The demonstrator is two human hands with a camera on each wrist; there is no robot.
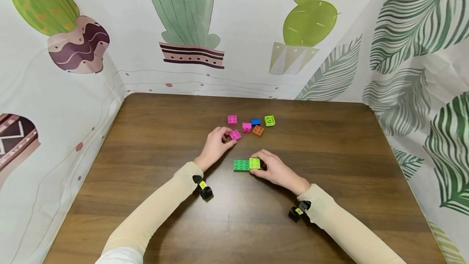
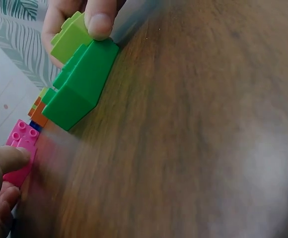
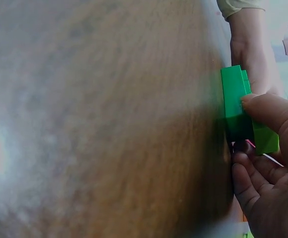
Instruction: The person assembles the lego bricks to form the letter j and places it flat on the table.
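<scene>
My left hand (image 1: 213,148) pinches a pink toy building brick (image 1: 235,135) between thumb and fingers. In the left wrist view the thumb lies across the side of this brick. My right hand (image 1: 279,172) holds a lime brick (image 1: 255,163) that is stacked on the right end of a longer green brick (image 1: 240,165). The green brick's studs show to the left of the lime one. In the right wrist view the thumb presses where the green brick (image 3: 237,104) and the lime brick (image 3: 266,138) meet, and fingers curl behind them.
Beyond the hands, on the wooden table (image 1: 165,133), lie two more pink bricks (image 1: 232,119), a blue brick (image 1: 255,122), an orange brick (image 1: 258,130) and an upturned lime brick (image 1: 269,121). A patterned cloth (image 1: 249,23) hangs behind the table.
</scene>
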